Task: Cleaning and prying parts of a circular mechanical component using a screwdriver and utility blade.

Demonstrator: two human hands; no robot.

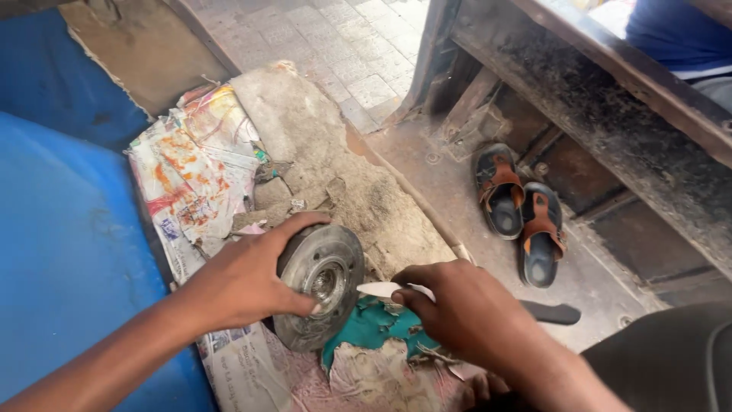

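Gripping item, head view: left hand [248,278] wraps a round metal hub [320,286] standing on edge upon newspaper [194,175]. Right hand [465,309] pinches a pale blade [381,290], tip at the hub's 3 o'clock. Risk: blade skidding toward left fingers [301,305]; hub rolling. Open floor [457,198] at 1 o'clock; sandals [522,214] beyond.

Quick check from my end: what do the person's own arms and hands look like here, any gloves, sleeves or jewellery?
Both are bare. The left hand and its forearm show no glove, sleeve, watch or ring. The right hand is likewise ungloved, with a bare wrist and no visible jewellery. No sleeve reaches into view on either arm.
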